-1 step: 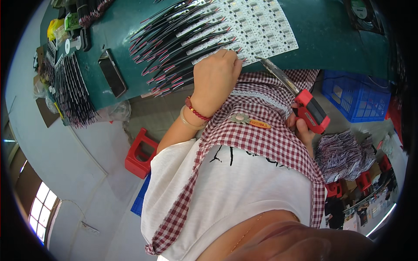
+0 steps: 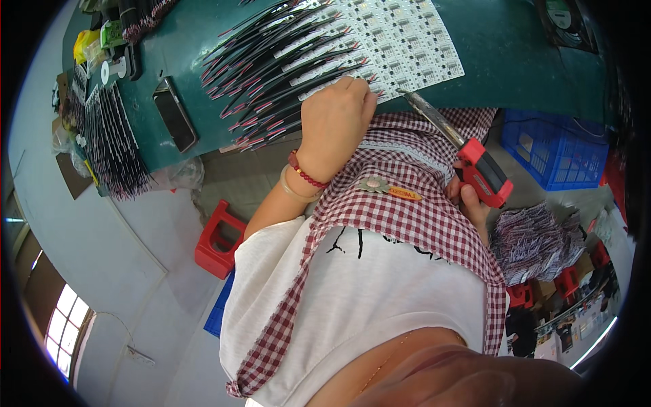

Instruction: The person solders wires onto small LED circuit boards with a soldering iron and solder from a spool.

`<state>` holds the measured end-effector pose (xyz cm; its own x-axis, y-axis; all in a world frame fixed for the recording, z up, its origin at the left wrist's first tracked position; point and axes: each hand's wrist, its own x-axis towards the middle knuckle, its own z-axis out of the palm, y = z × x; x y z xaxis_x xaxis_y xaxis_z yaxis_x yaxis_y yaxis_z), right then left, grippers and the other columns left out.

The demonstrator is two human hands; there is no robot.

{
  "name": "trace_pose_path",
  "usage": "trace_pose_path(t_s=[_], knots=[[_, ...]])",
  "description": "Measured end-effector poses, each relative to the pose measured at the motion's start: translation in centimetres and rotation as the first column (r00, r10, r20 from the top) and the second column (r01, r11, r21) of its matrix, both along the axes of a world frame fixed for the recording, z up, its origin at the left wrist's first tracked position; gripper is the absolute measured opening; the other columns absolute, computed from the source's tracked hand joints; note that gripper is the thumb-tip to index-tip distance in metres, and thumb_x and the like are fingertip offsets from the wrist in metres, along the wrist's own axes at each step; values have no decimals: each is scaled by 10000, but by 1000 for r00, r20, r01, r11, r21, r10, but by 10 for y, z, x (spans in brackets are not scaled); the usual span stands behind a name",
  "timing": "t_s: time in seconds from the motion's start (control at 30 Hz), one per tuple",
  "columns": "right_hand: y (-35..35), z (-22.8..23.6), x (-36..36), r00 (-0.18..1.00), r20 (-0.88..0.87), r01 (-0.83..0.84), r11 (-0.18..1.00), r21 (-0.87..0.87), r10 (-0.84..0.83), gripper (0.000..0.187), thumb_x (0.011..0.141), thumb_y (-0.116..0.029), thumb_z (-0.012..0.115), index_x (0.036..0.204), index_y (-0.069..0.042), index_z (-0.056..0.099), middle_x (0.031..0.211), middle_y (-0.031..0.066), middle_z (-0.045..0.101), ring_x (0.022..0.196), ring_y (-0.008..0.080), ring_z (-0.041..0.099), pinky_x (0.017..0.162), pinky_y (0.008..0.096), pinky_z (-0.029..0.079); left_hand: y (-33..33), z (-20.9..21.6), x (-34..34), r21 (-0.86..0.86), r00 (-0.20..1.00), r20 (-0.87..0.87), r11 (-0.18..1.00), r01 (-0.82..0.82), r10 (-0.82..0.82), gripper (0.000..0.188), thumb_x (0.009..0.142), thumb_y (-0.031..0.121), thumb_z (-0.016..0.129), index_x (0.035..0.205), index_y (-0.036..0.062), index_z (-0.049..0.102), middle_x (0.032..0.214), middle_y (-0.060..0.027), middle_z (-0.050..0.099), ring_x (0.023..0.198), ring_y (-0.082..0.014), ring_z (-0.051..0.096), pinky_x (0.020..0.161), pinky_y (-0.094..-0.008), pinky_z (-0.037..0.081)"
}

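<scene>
in the head view, the left hand (image 2: 339,114) is curled over the near edge of the white board (image 2: 410,47), where the nearest black wires (image 2: 271,78) end; its fingertips are tucked out of sight, so i cannot tell whether they pinch a wire or just press down; the right hand (image 2: 473,207) is closed round the handle of the red-and-black iron (image 2: 477,159), whose shaft slants up and leftward to a tip at the board's near edge; whether it touches is too small to tell; the board lies flat on the green table (image 2: 522,85), its wires fanning out to the left; if the iron is hot, the main danger seems a burn, since the tip is near the left hand and a small slip leftward could reach it; the pads look closely packed, so a shaky tip could bridge two of them; the left wrist lies close to the wires, and a careless shift could tug one askew; the shaft also passes over the checked apron (image 2: 434,220), so a drooping grip could scorch the cloth
</scene>
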<state>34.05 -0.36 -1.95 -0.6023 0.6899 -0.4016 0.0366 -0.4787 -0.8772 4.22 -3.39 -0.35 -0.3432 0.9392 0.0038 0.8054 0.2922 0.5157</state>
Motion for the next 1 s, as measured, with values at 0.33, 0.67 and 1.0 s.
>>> trace_pose_path(t_s=[0.33,0.67,1.0], knots=[[-5,6,-3,984,173,54,994,-97,-36,279,901,-176,595,1104,14,575,778,24,584,659,81,506,595,232,402,0,3,1,-21,1000,26,1000,9,-8,123,803,156,669,746,62,614,669,-86,573,585,-280,574,519,-375,420],[-2,-11,-1,990,134,-50,998,42,44,145,892,-131,604,941,5,598,775,24,586,686,96,522,627,254,426,1,2,0,-45,1000,-18,999,10,-11,139,800,166,670,738,63,601,673,-83,567,597,-281,578,521,-380,427],[0,-10,-4,994,-77,84,996,37,-81,519,899,-291,600,1268,47,465,713,51,553,604,104,477,544,225,363,4,3,-3,-45,1000,-28,999,13,-14,148,802,176,667,731,70,591,669,-84,561,596,-285,580,518,-387,435]])
